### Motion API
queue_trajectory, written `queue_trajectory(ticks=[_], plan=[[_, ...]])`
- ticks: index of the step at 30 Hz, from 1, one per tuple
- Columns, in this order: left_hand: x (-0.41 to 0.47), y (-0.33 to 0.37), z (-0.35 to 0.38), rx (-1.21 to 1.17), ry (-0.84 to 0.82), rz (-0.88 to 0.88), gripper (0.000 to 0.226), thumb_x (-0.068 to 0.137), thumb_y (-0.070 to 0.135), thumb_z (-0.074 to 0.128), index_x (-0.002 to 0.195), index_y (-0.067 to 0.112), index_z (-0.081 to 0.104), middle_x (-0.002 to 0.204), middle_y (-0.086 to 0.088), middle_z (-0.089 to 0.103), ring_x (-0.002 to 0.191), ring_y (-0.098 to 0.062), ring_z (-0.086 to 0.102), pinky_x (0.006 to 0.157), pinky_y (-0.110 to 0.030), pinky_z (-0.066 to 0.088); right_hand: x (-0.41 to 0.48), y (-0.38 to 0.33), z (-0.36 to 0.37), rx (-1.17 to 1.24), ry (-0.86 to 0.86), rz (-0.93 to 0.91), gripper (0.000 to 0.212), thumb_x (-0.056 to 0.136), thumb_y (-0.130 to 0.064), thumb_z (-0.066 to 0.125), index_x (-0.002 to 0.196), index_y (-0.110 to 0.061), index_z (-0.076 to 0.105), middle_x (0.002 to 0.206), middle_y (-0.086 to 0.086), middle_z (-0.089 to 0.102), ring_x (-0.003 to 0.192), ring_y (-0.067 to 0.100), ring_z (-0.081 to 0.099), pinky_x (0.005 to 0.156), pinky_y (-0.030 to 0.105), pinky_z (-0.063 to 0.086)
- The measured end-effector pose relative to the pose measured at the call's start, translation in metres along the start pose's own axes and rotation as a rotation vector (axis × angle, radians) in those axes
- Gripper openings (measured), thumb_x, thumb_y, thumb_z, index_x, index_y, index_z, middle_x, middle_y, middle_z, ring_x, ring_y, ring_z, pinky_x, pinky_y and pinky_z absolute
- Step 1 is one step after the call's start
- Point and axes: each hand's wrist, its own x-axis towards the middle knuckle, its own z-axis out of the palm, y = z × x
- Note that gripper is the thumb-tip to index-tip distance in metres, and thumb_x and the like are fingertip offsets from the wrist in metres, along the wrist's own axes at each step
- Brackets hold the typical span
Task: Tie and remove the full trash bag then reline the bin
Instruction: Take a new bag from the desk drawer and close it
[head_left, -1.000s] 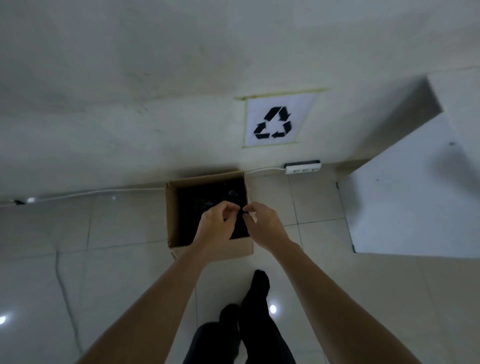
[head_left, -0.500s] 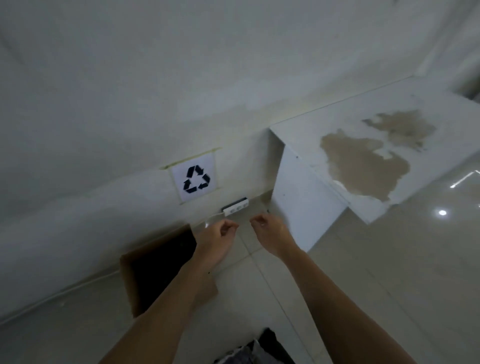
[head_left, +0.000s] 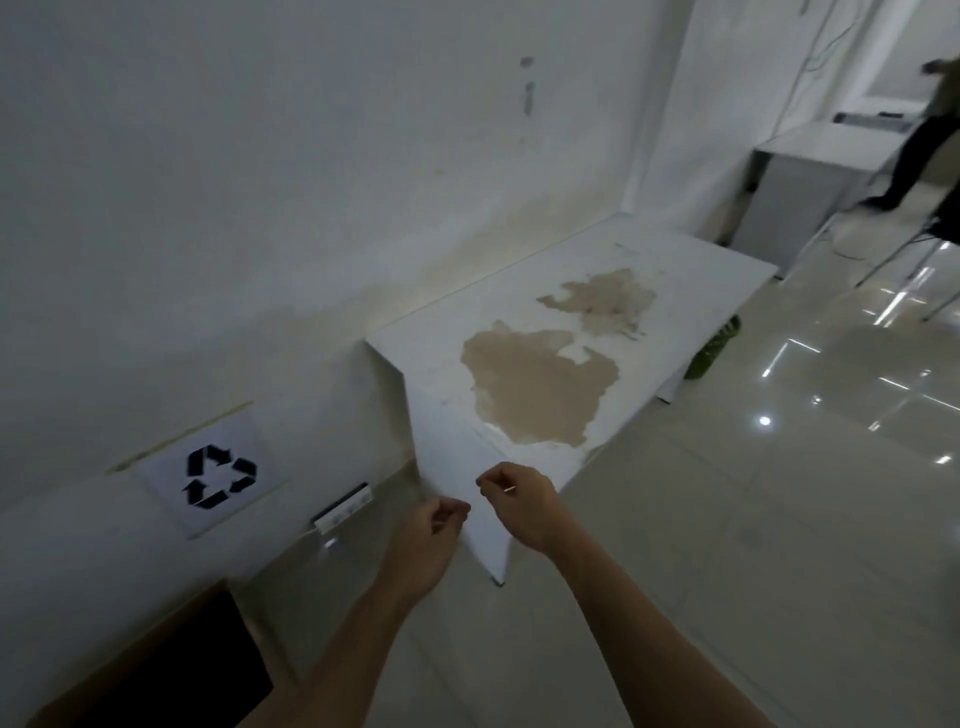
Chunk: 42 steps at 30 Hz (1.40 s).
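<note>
Fingers first: your left hand (head_left: 434, 525) is curled with thumb and fingertips pinched together, and your right hand (head_left: 514, 496) is pinched the same way just beside it. Something pale and thin shows at the right fingertips, too small to name; whether either hand truly grips anything, you cannot tell. No bag hangs between them.

The bin (head_left: 171, 670), a cardboard box with a dark inside, sits at the lower left against the wall, under the recycling sign (head_left: 221, 475). Whether that darkness is the trash bag is not clear from here.

If a fresh liner is what you are after, look for it before reaching; the white counter (head_left: 691, 291) ahead shows only a brown worn patch.

Mind that counter's near corner, right in front of your knuckles. A power strip (head_left: 343, 508) and its cord lie along the wall's foot between counter and bin. Open floor (head_left: 727, 571) lies to your right; another person (head_left: 930, 119) is far off.
</note>
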Motion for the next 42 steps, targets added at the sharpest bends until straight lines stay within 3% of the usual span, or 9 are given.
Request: queue_trajectory(ticks=[2,6,13,20,25,31,39,42], plan=[[0.013,0.017,0.030,-0.007,-0.030,0.020,0.012,0.099,0.033,0.055,0.099,0.039,0.066,0.102,0.021,0.068,0.099,0.002,0.062,0.076,-0.015,0.045,0.004,0.024,-0.027,0.039,0.018,0.023,0.019,0.097,-0.024,0.057,0.104,-0.015,0.073,0.105,-0.007,0.072,0.094,0.008,0.063,0.072,0.005,0.041],[0.050,0.050,0.082,0.010,-0.063,0.048,0.016,0.100,0.024,0.055,0.105,0.025,0.071,0.104,0.015,0.071,0.100,-0.002,0.064,0.086,-0.021,0.050,0.021,0.069,-0.081,0.092,0.044,0.080,0.019,0.098,-0.023,0.055,0.108,-0.019,0.071,0.103,-0.012,0.068,0.095,0.006,0.061,0.070,0.006,0.039],[0.160,0.100,0.178,0.102,-0.130,0.112,0.014,0.096,0.027,0.060,0.096,0.030,0.073,0.095,0.018,0.073,0.090,0.003,0.066,0.083,-0.022,0.054,0.090,0.146,-0.172,0.153,0.119,0.157,0.020,0.098,-0.023,0.054,0.107,-0.021,0.072,0.100,-0.012,0.069,0.092,0.004,0.063,0.070,0.006,0.041],[0.264,0.174,0.268,0.115,-0.226,0.123,0.013,0.095,0.028,0.062,0.094,0.029,0.074,0.091,0.017,0.074,0.086,0.003,0.067,0.074,-0.014,0.051,0.152,0.202,-0.280,0.182,0.199,0.267,0.012,0.098,-0.028,0.057,0.098,-0.028,0.070,0.093,-0.010,0.070,0.084,0.006,0.064,0.074,0.021,0.045],[0.325,0.223,0.337,0.151,-0.320,0.129,0.015,0.096,0.034,0.060,0.099,0.027,0.073,0.094,0.011,0.073,0.089,-0.006,0.066,0.078,-0.026,0.053,0.184,0.243,-0.352,0.219,0.272,0.312,0.016,0.097,-0.024,0.056,0.103,-0.020,0.071,0.095,-0.006,0.071,0.089,0.012,0.066,0.081,0.028,0.051],[0.390,0.266,0.432,0.203,-0.385,0.141,0.014,0.097,0.029,0.059,0.102,0.029,0.073,0.098,0.015,0.073,0.091,0.000,0.065,0.069,-0.008,0.045,0.222,0.314,-0.437,0.235,0.306,0.334,0.017,0.098,-0.019,0.056,0.105,-0.017,0.072,0.098,-0.003,0.072,0.090,0.012,0.067,0.084,0.028,0.053],[0.469,0.339,0.548,0.192,-0.341,0.098,0.018,0.097,0.029,0.059,0.109,0.025,0.072,0.105,0.006,0.073,0.099,-0.007,0.067,0.089,-0.028,0.054,0.293,0.394,-0.561,0.173,0.209,0.268,0.017,0.098,-0.019,0.056,0.105,-0.017,0.072,0.096,-0.006,0.070,0.088,0.011,0.063,0.078,0.020,0.047],[0.496,0.363,0.577,0.166,-0.293,0.078,0.019,0.097,0.025,0.059,0.110,0.021,0.073,0.105,0.006,0.074,0.099,-0.008,0.067,0.091,-0.028,0.054,0.323,0.417,-0.599,0.150,0.181,0.242,0.019,0.098,-0.018,0.057,0.107,-0.012,0.073,0.099,-0.001,0.072,0.087,0.011,0.063,0.078,0.019,0.047]])
